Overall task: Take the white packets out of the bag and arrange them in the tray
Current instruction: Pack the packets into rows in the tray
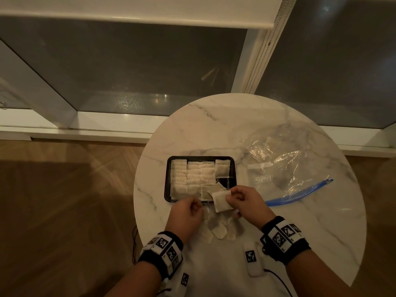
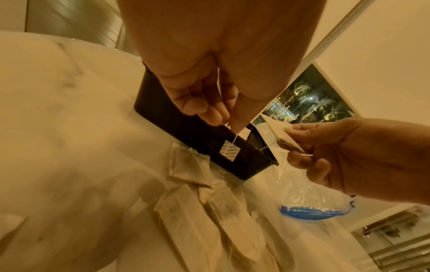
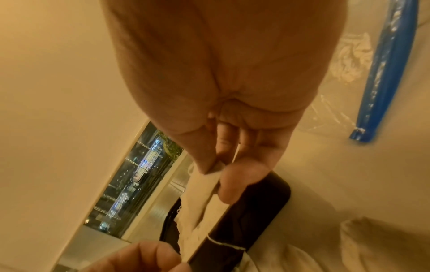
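A packet held over the tray, its string drawn aside

The packet is pinched by the right hand above the tray edge, while its string is pinched by the left hand. The string is best tucked under before the packet is laid flat in the bare corner; the bag lies emptied alongside.

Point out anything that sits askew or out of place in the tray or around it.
In the black tray, most white packets lie in neat rows, but one packet at the near right corner sits tilted across its neighbours. A loose pile of packets lies on the table, near the hands. The bag lies crumpled.
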Demonstrator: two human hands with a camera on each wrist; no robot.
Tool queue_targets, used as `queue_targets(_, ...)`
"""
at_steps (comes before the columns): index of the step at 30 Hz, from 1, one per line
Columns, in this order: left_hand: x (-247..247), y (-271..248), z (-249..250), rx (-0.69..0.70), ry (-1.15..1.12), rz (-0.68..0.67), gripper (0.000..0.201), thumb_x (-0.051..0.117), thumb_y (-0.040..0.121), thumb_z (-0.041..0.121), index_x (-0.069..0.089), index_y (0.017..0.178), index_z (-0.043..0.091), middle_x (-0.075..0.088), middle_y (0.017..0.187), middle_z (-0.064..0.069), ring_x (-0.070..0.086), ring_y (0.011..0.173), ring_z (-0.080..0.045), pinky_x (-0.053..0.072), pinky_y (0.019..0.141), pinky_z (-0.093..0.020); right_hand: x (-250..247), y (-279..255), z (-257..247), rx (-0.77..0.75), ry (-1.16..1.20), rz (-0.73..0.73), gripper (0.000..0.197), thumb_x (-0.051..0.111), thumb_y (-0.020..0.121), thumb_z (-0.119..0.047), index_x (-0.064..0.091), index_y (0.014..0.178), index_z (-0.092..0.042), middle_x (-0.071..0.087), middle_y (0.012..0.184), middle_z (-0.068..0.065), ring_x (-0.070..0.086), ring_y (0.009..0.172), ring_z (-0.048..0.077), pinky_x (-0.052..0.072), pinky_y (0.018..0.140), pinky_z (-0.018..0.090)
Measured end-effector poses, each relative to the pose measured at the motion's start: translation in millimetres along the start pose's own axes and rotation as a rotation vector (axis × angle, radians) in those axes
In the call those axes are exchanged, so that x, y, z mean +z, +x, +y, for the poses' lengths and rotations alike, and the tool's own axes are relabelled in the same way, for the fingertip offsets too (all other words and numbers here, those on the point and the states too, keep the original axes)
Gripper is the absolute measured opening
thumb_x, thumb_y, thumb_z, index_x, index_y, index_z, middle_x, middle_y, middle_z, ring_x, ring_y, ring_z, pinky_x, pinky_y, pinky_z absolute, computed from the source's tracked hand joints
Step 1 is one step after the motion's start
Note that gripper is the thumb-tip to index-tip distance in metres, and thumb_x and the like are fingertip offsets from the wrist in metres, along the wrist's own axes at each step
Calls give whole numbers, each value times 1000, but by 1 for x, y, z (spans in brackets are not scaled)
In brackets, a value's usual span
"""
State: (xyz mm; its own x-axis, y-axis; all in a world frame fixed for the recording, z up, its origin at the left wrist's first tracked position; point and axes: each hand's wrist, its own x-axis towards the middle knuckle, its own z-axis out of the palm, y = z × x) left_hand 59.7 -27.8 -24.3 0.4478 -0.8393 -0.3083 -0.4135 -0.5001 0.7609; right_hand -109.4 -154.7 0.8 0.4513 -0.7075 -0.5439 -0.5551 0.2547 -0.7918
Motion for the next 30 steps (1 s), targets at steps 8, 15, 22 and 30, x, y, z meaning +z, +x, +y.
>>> queue_targets(8,10,38,22,128,243,-56,7,62,89,23,64,96,22,62,94,5,57,88,-12,50,77,-26,-24,7,0,-35,147,191,8,61,95,-9,65,102,-5,66,90,19,66,58,21,47,44,30)
queue_targets(15,29,48,46,264,286,-123,44,69,82,45,56,121,29,57,111,7,53,106,-15,52,89,-36,-42,-12,-30,-146,305,68,9,62,92,0,69,95,-4,69,73,9,58,60,20,44,47,30)
queue_targets(22,26,29,79,490,-126,-197,78,82,71,51,45,138,35,52,128,21,52,116,1,46,96,-21,-49,-32,-37,-83,504,-141,25,64,86,-7,64,104,10,68,84,20,59,66,19,43,50,25)
queue_targets(30,41,12,41,364,-11,-334,19,51,102,30,69,106,30,70,89,13,64,79,-2,54,73,-27,-46,-26,-32,-6,579,-101,16,57,92,-2,64,106,3,69,82,18,61,60,22,40,41,22)
